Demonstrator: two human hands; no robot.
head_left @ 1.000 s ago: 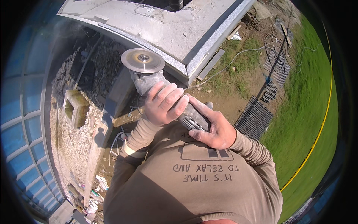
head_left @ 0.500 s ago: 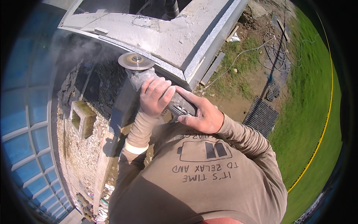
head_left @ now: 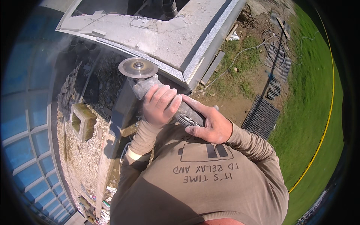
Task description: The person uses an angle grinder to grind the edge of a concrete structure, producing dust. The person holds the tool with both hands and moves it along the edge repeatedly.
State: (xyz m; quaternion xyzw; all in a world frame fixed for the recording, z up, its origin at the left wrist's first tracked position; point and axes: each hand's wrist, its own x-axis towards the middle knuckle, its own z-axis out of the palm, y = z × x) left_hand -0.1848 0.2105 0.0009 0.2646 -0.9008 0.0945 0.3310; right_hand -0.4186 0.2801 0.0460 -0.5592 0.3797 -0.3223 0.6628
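Note:
Both my hands are closed round a dusty grey angle grinder (head_left: 189, 114). My left hand (head_left: 160, 106) wraps the front of its body, close behind the head. My right hand (head_left: 210, 125) grips the rear, near the vents. A round cutting disc (head_left: 138, 68) with a metal nut at its centre faces up. It sits beside the near edge of a pale stone slab (head_left: 161, 43) with speckled grey edging (head_left: 129, 48); I cannot tell whether disc and edging touch. Thin dust hangs to the left.
A hollow concrete block (head_left: 83, 122) stands on gravel to the left, by a blue-paned glass wall (head_left: 22, 131). A wooden board (head_left: 106, 168) runs along the gravel. On the right are a coiled cable (head_left: 275, 52), black grid mats (head_left: 261, 117) and yellow tape (head_left: 318, 150) over grass.
The grinder and both hands have moved slightly down and right, toward me, and the disc is farther from the slab's edge. The dust cloud at the left has thinned.

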